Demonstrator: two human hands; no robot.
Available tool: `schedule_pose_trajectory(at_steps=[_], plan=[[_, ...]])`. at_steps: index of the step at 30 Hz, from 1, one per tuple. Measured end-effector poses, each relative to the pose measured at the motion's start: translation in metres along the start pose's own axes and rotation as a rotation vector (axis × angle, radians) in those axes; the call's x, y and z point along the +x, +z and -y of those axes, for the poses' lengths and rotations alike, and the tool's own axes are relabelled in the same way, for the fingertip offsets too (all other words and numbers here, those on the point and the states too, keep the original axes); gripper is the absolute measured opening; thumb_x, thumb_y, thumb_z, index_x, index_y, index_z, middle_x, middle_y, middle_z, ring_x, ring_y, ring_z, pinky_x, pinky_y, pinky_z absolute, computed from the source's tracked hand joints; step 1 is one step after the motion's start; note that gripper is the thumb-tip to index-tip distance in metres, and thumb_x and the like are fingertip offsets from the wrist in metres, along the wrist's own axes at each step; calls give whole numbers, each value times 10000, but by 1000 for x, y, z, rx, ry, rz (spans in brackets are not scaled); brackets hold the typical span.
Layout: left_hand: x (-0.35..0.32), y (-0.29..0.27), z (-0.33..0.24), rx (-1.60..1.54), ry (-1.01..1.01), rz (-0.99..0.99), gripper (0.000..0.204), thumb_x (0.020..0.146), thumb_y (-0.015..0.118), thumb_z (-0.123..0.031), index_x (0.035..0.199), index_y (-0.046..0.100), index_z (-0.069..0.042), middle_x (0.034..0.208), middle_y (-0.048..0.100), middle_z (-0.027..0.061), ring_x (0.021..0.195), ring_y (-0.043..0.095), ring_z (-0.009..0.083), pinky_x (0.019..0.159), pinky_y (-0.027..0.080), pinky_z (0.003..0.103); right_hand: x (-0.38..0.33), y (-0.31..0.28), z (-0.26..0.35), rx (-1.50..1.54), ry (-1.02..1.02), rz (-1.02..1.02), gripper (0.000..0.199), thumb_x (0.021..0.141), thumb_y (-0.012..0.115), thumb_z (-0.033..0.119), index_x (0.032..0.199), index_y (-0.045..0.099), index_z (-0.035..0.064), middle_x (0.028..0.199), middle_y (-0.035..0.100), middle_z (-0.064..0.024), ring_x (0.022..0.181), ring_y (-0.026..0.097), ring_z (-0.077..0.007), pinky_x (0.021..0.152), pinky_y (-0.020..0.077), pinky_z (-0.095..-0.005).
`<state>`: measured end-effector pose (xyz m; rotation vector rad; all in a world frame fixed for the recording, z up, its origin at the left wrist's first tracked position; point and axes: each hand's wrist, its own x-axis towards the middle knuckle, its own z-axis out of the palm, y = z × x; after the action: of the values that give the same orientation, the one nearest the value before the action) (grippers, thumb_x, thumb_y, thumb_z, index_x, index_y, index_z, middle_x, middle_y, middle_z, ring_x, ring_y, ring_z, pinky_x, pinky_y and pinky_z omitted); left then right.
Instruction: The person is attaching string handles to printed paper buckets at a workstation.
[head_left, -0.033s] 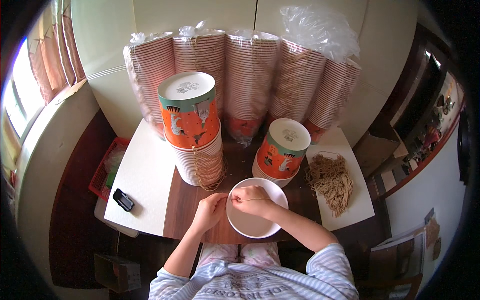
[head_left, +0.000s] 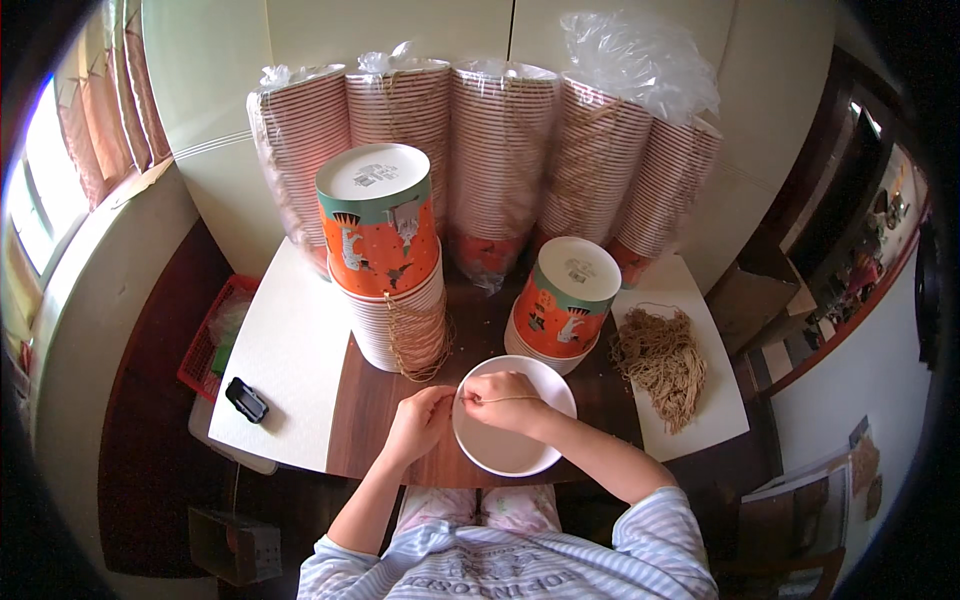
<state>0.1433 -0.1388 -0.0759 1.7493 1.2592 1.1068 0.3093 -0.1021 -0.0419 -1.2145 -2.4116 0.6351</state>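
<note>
At the table's (head_left: 300,370) near edge, the left hand (head_left: 420,420) and right hand (head_left: 503,398) pinch a thin brown string (head_left: 510,399) over a white paper bowl (head_left: 512,440), apparently threading its rim; nothing visibly shifts.

Hands: two, left hand (head_left: 420,420) and right hand (head_left: 503,398)
Tall wrapped cup stacks (head_left: 500,160): five
Short cup stacks (head_left: 385,250): two
String piles (head_left: 660,360): one
White bowls (head_left: 510,445): one
</note>
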Motion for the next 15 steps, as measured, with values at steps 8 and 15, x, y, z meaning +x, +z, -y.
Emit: schedule_pose_trajectory(at_steps=[8,15], plan=[[3,-2,-4,110,58,0,203,765,531,17,957,595,11,860,609,155,785,605,274,678,483,319,1,5,-3,13,-27,-41,97,737,545,177,740,583,88,688,611,-111,658,606,-288,600,479,-407],[9,-3,4,193,165,11,168,738,546,-2,899,593,-1,800,579,161,745,582,329,651,477,364,1,5,-3,44,-36,-18,116,746,548,181,790,606,90,735,621,-114,704,612,-283,629,483,-397]])
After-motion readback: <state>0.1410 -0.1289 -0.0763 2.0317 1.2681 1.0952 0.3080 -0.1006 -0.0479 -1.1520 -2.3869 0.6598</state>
